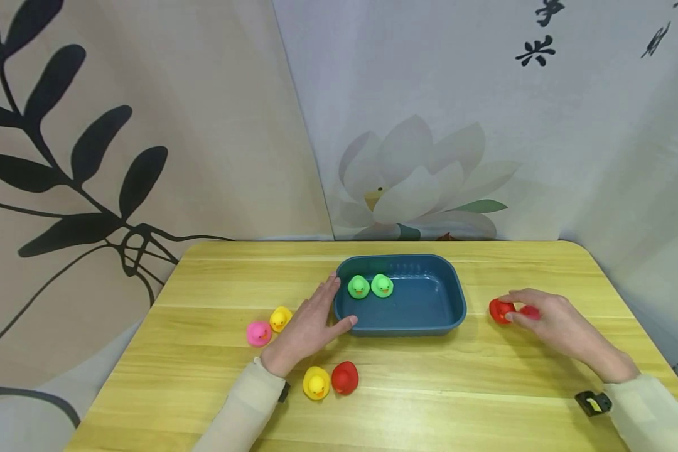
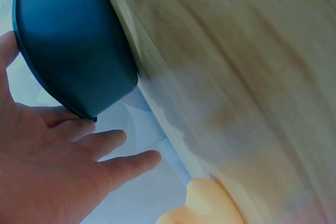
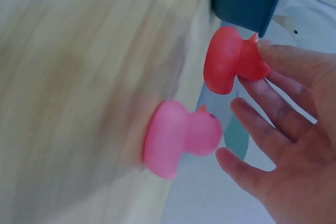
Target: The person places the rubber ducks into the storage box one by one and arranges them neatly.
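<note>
My right hand (image 1: 559,323) pinches a red rubber duck (image 1: 501,311) by its head, right of the blue basin; whether the duck touches the table I cannot tell. Just beside it, partly hidden by that hand in the head view, a pink rubber duck (image 3: 176,139) stands on the table. My left hand (image 1: 311,323) rests against the left rim of the basin (image 1: 424,331), its fingers extended and thumb near the front corner. Inside the basin, at its left, sit two green ducks (image 1: 358,287).
Left of my left hand, a pink duck (image 1: 258,334) and a yellow duck (image 1: 279,319) stand close together. Nearer the front are another yellow duck (image 1: 316,383) and a red duck (image 1: 345,378). A printed curtain (image 1: 231,125) hangs behind the wooden table (image 1: 429,402).
</note>
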### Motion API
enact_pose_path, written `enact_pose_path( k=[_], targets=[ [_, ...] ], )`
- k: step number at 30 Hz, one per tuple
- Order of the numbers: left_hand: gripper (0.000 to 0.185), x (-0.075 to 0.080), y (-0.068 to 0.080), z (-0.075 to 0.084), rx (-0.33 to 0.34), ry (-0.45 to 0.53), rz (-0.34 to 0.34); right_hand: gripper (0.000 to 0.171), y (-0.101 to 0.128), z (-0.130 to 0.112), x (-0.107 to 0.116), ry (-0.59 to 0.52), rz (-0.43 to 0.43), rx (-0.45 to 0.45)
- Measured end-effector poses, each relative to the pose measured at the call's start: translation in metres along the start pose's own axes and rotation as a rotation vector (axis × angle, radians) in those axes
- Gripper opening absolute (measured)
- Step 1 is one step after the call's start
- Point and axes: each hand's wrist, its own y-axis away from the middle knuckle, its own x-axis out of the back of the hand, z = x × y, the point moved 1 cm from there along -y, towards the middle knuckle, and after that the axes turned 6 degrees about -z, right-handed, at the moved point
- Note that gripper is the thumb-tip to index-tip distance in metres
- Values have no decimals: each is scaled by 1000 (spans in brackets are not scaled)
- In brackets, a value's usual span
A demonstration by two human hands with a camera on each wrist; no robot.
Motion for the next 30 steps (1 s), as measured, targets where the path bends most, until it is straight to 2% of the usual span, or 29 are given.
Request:
enact_pose_path(
  k=[9, 19, 25, 30],
  targets=[
    [96, 0, 0, 0, -2, 4, 2, 37, 0, -9, 7, 13, 87, 60],
    [95, 1, 0, 0, -21, 12, 11, 36, 0, -22, 14, 7, 141, 67],
    [96, 1, 0, 0, -5, 10, -3, 40, -2, -30, 15, -5, 174, 107],
    [96, 0, 1, 0, -2, 14, -5, 39, -4, -38, 15, -41, 173, 101]
  ],
)
